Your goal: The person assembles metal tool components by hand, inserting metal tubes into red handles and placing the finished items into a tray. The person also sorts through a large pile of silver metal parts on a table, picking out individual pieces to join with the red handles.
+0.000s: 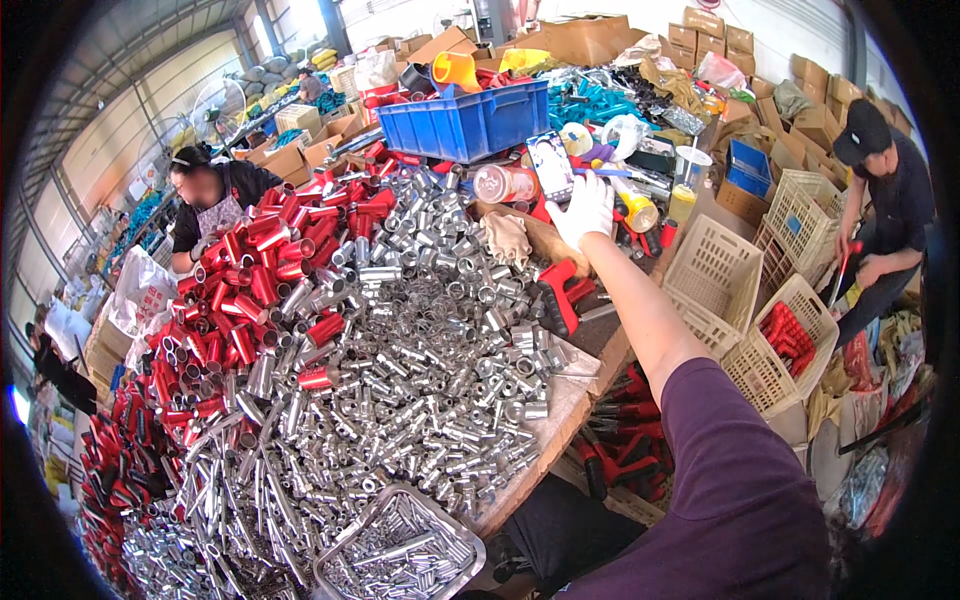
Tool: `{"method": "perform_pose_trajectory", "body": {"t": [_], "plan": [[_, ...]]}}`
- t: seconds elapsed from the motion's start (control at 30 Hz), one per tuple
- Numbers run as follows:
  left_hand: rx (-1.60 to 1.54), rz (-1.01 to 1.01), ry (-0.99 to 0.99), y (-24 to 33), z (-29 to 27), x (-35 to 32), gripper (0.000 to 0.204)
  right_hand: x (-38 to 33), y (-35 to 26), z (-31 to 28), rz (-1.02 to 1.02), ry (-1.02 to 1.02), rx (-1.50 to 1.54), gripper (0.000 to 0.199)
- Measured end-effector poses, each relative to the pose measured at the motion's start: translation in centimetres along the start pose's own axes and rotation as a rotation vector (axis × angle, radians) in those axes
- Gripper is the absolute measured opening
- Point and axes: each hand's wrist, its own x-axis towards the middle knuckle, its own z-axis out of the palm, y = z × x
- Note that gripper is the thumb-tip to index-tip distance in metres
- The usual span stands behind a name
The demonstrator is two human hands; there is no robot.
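Reaching far across the table, the right hand [583, 208] in its white glove is touching a phone [551, 165] with loosely spread fingers; the phone is standing propped up, its long side going up and down, just in front of the blue crate [470, 125]. Staying out of sight is the left hand, so I cannot tell how it is. Sitting near the body is a metal tray [400, 545] holding silver tubes, and the cream baskets [745, 300] on the right are holding red handles [790, 335]
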Motion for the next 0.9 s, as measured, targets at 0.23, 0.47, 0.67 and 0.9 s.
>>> {"method": "perform_pose_trajectory", "body": {"t": [0.23,0.47,0.67,0.9], "plan": [[0.45,-0.413,-0.286,3.2,-1.3,1.5,0.03,0.1,-0.4,0.2,0.013,-0.012,-0.011,0.082],[0.393,-0.447,-0.247,3.4,-1.3,1.6,0.032,0.1,-0.6,0.4,0.014,-0.01,0.012,0.081],[0.419,-0.433,-0.271,2.9,-1.4,1.5,0.031,0.3,-0.6,0.4,0.017,-0.02,-0.019,0.08],[0.426,-0.443,-0.273,3.1,-1.4,1.6,0.031,0.1,-0.7,0.1,0.018,-0.025,-0.011,0.08]]}}
